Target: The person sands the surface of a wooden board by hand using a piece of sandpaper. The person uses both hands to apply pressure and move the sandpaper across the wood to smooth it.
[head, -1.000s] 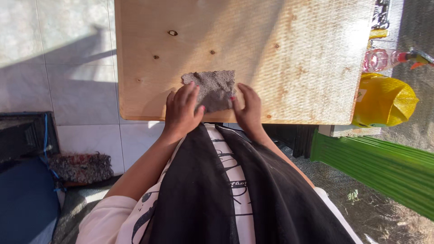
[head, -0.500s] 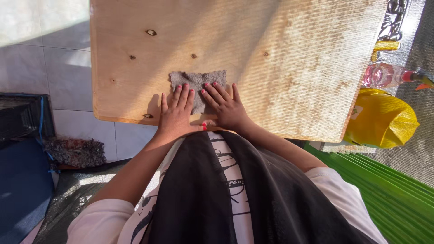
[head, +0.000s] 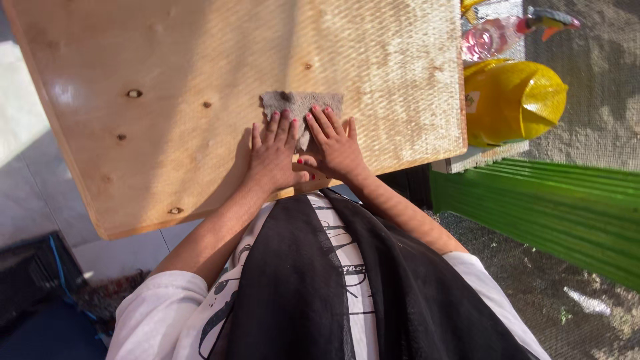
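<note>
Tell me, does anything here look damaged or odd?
The grey sheet under both flat hands, left hand and right hand, has rough, ragged edges. The wooden board shows dark knots, and one corner hangs out over the tiled floor.

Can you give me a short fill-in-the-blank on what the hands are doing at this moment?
1. Both hands press flat on a ragged ____ sheet of rough material.
2. The sheet lies on a pale ____ board.
3. The left hand and right hand lie side by side with fingers ____, not curled.
4. Off the board's right edge sits a ____ bag.

Missing words: grey; wooden; spread flat; yellow
</note>
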